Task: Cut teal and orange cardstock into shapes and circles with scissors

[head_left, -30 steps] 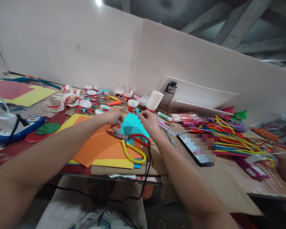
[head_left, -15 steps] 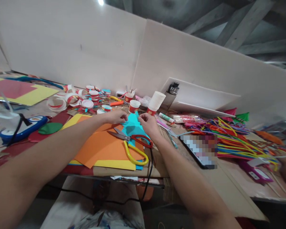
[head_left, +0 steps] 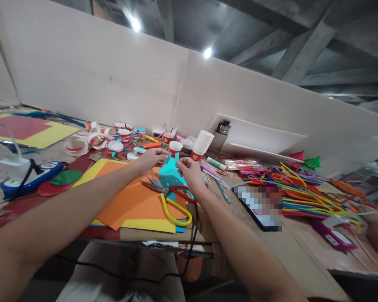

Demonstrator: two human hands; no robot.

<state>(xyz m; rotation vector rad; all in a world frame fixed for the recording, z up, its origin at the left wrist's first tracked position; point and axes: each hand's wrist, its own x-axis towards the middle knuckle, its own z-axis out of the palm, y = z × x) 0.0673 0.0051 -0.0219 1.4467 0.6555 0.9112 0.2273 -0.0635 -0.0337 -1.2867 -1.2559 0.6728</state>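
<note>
Narrow cyan paper strip [head_left: 177, 155] is standing near-upright at the bare right hand [head_left: 190, 170], the nearer one, pinching it; bare left hand [head_left: 153, 159] is hovering just leftward, can't tell grip.

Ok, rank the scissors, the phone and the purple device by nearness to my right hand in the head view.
From your right hand, nearest first:
1. Scissors: just below it and to its left, over the coloured paper.
2. Phone: to its right.
3. Purple device: farther right, beyond the phone.
</note>
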